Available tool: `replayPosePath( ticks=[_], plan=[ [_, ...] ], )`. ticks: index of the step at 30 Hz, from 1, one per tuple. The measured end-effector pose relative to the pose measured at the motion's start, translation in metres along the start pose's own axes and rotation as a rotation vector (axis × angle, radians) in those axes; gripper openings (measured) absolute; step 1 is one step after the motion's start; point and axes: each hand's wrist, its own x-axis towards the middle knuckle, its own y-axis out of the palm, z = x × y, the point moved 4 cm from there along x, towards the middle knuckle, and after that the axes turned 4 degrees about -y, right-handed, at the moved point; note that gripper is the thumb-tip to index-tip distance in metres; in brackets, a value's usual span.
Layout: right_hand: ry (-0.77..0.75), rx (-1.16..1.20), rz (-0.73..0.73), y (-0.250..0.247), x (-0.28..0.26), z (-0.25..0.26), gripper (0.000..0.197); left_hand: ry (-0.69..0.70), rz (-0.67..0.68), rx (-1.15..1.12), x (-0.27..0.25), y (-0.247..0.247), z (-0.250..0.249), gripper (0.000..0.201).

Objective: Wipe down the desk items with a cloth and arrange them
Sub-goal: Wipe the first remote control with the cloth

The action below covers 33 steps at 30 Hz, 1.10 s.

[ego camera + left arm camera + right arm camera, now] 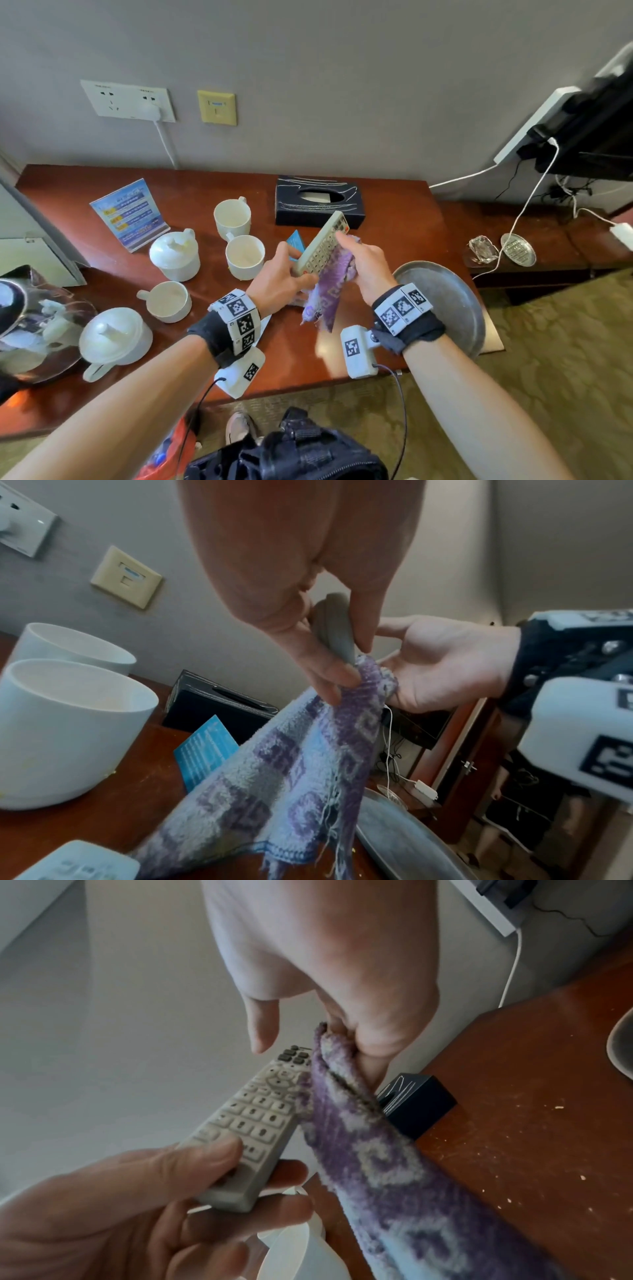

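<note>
Left grip (281,274) holds the remote (322,247); right grip (366,263) pinches the cloth (329,291) against its side.

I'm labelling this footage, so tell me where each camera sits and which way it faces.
Head: looks down at the desk; both forearms, left hand gripping the remote, right hand holding the purple cloth.
Left wrist: looks along its own palm toward the right hand.
Right wrist: looks along its own hand toward the left hand.
Shared: all three show remote and cloth.

bare desk (394,219) right of tissue box (320,200) | mugs (245,256) crowd left | tray (445,301) blocks right edge
</note>
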Motion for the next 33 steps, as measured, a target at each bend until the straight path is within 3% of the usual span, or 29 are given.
replayPosePath(
  ticks=[4,11,21,26,30,33],
  plan=[
    [0.000,-0.014,-0.010,-0.006,-0.001,0.000,0.022,0.012,0.056,0.132,0.003,0.010,-0.005,0.046],
    [0.099,-0.035,-0.069,-0.026,0.012,-0.010,0.054,0.037,0.065,0.357,0.009,0.033,-0.015,0.051],
    [0.083,0.000,-0.070,-0.083,0.043,0.000,0.045,-0.002,-0.026,0.442,0.045,0.077,-0.041,0.041],
    [0.058,0.042,-0.005,-0.115,0.055,0.018,0.021,-0.165,-0.049,0.276,0.082,0.094,-0.047,0.028],
    [0.104,0.053,-0.106,-0.145,0.074,0.019,0.009,-0.275,0.000,0.002,0.108,0.119,-0.055,0.018],
    [0.167,0.082,-0.203,-0.172,0.084,0.015,0.015,-0.306,0.020,-0.103,0.132,0.136,-0.060,0.020]
  ],
)
